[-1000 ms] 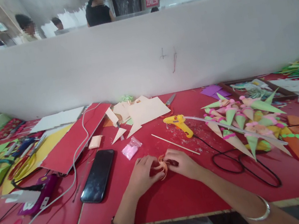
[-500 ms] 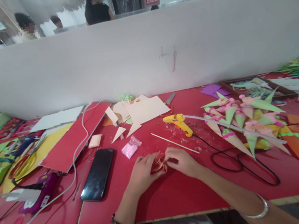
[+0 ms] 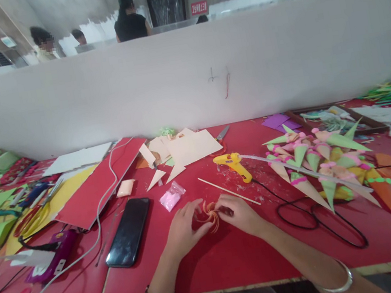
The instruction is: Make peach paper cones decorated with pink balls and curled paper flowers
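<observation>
A small bundle of thin orange curled strips (image 3: 212,214), fanned out like a pinwheel, is between my hands above the red table. My right hand (image 3: 239,213) pinches it at its right side; the exact grip is partly hidden by the fingers. My left hand (image 3: 185,228) is at the left of the strips, thumb and fingers apart, the thumb tip close to the lower curls. Just beyond the hands lie a thin wooden stick (image 3: 228,191) and a pink packet in clear plastic (image 3: 172,196).
A yellow glue gun (image 3: 235,164) with a black cord lies ahead to the right, near a pile of paper cones (image 3: 311,152). A black phone (image 3: 129,232) and a purple power strip (image 3: 56,254) are at left. Cream paper (image 3: 195,146) and scissors (image 3: 222,134) lie farther back.
The orange strips have spread from a rounded loop into a fan. My left fingers have opened away from them, while my right hand stays at their side.
</observation>
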Action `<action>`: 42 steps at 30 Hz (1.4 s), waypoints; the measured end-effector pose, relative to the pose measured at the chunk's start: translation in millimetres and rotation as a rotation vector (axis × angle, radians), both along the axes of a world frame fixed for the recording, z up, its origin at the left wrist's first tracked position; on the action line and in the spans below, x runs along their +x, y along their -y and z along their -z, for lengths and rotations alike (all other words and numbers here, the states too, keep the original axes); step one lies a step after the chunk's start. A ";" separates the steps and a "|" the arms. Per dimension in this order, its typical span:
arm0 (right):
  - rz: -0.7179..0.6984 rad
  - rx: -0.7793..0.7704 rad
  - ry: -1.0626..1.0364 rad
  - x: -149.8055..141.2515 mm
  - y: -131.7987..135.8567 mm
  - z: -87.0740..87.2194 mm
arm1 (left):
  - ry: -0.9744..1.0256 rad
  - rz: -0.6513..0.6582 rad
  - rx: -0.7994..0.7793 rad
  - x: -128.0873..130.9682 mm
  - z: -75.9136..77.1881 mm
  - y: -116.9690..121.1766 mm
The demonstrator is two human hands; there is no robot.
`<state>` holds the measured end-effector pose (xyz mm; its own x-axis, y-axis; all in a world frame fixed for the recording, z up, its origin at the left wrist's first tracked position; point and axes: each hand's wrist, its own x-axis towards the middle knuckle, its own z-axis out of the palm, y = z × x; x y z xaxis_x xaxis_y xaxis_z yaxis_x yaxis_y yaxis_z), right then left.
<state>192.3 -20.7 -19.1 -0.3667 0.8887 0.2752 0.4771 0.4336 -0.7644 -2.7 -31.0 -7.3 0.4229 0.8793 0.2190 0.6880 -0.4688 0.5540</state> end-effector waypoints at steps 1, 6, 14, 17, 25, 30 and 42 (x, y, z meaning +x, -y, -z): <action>0.037 0.004 -0.006 0.3 -1.0 1.1 | 0.022 -0.037 0.023 -1.8 -1.2 -2.4; 0.197 0.012 -0.048 2.4 -5.6 4.2 | -0.118 -0.336 0.237 -17.6 -6.8 -30.4; 0.155 0.007 -0.077 -2.1 -0.2 -0.7 | -0.447 -0.658 -0.044 -44.2 -26.0 -108.9; 0.180 0.046 -0.077 -0.6 -0.2 -3.3 | -0.465 -0.659 -0.144 -54.1 -29.4 -132.5; 0.170 0.095 -0.042 0.9 -1.7 -5.3 | -0.463 -0.573 -0.209 -65.5 -31.4 -142.6; 0.209 0.098 -0.007 3.8 -2.5 -8.2 | -0.432 -0.555 -0.103 -58.1 -43.3 -125.2; 0.628 0.077 0.476 54.7 -41.2 -23.9 | 0.126 -0.287 -0.089 -28.7 -36.3 -49.9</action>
<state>247.0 20.5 4.8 0.1034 0.9532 0.2840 0.9185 0.0181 -0.3951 -31.5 18.9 29.0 0.1298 0.9768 0.1705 0.7085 -0.2116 0.6732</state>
